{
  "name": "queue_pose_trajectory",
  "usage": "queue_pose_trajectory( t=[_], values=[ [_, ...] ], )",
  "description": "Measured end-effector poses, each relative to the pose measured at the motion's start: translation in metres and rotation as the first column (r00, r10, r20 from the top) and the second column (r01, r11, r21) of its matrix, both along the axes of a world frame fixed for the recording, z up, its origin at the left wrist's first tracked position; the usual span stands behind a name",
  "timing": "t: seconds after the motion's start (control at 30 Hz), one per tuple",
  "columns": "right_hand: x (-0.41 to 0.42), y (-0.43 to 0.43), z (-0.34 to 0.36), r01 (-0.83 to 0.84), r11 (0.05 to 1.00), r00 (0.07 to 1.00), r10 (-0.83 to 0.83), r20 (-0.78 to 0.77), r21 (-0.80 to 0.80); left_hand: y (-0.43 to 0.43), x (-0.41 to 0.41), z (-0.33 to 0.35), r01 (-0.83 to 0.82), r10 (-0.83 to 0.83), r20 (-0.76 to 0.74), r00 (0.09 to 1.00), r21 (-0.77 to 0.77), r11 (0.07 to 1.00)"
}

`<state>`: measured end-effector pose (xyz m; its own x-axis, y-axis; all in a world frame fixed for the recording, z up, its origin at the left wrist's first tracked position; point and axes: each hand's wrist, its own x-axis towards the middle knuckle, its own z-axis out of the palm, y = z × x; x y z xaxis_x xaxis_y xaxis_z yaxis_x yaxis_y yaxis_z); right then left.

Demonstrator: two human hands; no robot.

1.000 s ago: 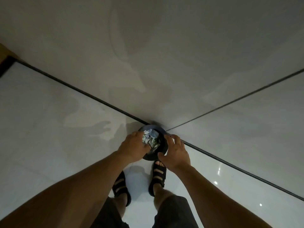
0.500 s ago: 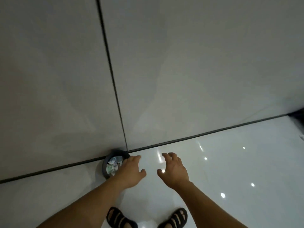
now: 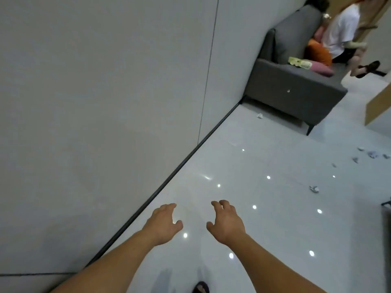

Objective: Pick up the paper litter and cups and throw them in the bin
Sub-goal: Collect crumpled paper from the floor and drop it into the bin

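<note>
On the glossy floor [image 3: 285,208], one crumpled wad [image 3: 260,116] sits in the upper middle, just in front of the grey sofa [image 3: 294,85] and near the dark skirting strip [image 3: 169,178]. A second wad [image 3: 314,189] lies at the middle right, well apart from your hands. A scatter of scraps [image 3: 372,154] strings out at the right edge, its line running from lower left to upper right. Each piece is a small, balled lump; you cannot tell a long axis on any of them.

Your left hand [image 3: 164,224] and right hand [image 3: 227,223] hover side by side in the lower middle, palms down, fingers spread and loosely curved, thumbs turned toward each other. Neither holds or touches anything.

The wall [image 3: 105,102] fills the left of the frame, and the skirting strip runs diagonally from lower left up to the sofa's corner. Floor tile dotted with light reflections stretches between your hands and each piece. A person [image 3: 340,28] sits on the sofa in the upper right.
</note>
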<state>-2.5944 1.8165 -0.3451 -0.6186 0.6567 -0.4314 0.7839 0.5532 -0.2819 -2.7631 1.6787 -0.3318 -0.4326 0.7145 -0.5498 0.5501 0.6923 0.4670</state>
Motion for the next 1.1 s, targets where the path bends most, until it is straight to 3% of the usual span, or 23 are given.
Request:
queue_pose_trajectory(
  t=[0.33,0.63,0.9,1.1],
  values=[
    [0.082,0.155,-0.007,0.347,0.937,0.938,-0.348,0.006,0.029,0.225,0.035,-0.004,0.349,-0.349,0.003,0.937,0.001,0.937],
    [0.136,0.310,0.024,0.633,0.768,0.773,-0.634,-0.018,0.100,0.459,0.083,0.015,0.680,-0.675,-0.084,0.733,0.065,0.730],
    [0.203,0.431,0.018,0.753,0.653,0.657,-0.753,-0.040,0.078,0.621,0.164,0.015,0.807,-0.801,-0.108,0.589,0.029,0.589],
    [0.269,0.555,0.012,0.739,0.669,0.673,-0.739,-0.026,0.080,0.742,0.232,0.011,0.793,-0.780,-0.157,0.606,0.055,0.606]
  ],
)
